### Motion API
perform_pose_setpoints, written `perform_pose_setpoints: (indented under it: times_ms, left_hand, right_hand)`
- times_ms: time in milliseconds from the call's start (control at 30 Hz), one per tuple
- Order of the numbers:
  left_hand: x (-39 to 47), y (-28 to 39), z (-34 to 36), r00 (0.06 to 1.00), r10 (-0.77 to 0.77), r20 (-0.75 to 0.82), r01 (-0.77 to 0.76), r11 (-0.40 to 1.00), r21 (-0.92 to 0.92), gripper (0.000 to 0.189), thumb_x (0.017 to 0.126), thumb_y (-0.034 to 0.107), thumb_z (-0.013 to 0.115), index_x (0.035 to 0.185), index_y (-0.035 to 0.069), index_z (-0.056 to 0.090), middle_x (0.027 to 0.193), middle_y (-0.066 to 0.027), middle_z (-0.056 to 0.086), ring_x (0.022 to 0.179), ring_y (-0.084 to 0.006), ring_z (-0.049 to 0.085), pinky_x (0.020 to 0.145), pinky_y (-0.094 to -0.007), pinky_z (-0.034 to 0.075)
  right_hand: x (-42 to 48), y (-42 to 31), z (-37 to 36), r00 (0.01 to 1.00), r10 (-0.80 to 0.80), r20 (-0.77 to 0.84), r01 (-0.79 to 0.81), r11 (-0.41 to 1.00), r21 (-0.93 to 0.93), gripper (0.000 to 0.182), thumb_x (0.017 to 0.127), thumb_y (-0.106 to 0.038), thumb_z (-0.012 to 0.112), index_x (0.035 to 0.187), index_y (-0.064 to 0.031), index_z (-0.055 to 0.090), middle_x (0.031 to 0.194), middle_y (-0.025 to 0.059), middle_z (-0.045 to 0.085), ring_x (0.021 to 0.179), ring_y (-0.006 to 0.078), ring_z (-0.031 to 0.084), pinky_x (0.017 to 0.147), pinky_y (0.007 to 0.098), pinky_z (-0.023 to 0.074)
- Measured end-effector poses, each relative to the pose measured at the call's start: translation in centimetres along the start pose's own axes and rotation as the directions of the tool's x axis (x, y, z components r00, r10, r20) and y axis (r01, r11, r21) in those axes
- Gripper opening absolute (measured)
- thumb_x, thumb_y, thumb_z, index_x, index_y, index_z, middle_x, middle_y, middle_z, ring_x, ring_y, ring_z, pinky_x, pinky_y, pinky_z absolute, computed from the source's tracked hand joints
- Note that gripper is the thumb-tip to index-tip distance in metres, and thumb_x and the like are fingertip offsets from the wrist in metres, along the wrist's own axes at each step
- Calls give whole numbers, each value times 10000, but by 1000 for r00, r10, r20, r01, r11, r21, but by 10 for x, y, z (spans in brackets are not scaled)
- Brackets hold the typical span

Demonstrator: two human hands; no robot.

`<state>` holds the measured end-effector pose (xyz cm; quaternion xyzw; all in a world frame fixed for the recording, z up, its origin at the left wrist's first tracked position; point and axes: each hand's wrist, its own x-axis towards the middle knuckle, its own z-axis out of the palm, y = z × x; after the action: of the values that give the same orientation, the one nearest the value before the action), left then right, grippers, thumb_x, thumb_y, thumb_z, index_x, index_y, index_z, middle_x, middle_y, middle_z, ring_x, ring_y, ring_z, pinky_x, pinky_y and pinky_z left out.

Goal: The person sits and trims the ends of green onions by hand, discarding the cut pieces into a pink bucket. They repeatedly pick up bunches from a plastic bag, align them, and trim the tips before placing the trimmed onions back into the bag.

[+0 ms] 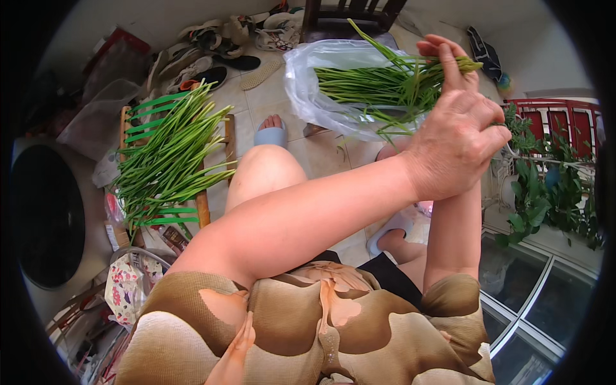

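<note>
My right hand [447,62] grips the stem ends of a bunch of green garlic chives [426,72], its thumb across the pale tips. Nearer me, my left hand [455,139] crosses in front of the right forearm with its fingers bent. Whatever those fingers might hold is hidden. Under the bunch, a translucent plastic bag [301,91] lies open with more chives [346,86] in it. To my left, a loose pile of chives [168,154] rests across a small wooden stool with green straps [168,221], stem ends mostly towards my knee.
Several shoes [197,53] are heaped by the wall beyond the stool. A dark wooden chair [356,14] stands past the bag. Leafy plants [534,202] and a red railing [544,103] are at the right, above window panes [510,269]. A floral bag [130,284] sits at lower left.
</note>
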<state>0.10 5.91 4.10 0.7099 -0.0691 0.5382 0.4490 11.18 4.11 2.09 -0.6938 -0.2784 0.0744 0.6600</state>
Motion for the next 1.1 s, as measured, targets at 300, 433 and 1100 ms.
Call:
perform_pose_setpoints:
  times_ms: [300, 433, 1100]
  left_hand:
    - [-9, 8, 1, 871, -488, 61, 486, 835, -259, 98, 763, 43, 641, 848, 56, 594, 795, -63, 561, 693, -184, 551, 634, -300, 464]
    - [-36, -6, 4, 352, -932, 81, 874, 296, -384, 139, 782, 77, 637, 840, 34, 518, 734, -73, 545, 638, -165, 527, 597, -316, 460]
    - [-20, -70, -14, 465, -882, 71, 823, 401, -403, 249, 956, 262, 569, 1086, 65, 650, 813, 46, 576, 714, -47, 446, 632, -216, 358]
  right_hand:
    - [12, -17, -11, 996, 77, 38, -81, 992, 92, 227, 980, -191, 525, 1061, -18, 648, 941, 71, 691, 832, 109, 606, 725, 226, 481]
    - [9, -4, -16, 997, 28, 69, -32, 998, 61, 225, 981, -178, 512, 1062, -19, 649, 934, 76, 694, 863, 120, 620, 746, 240, 495]
    - [7, 15, 4, 986, 12, 168, -66, 946, 317, 179, 959, -183, 568, 969, -28, 657, 768, 5, 619, 676, 75, 556, 597, 214, 461]
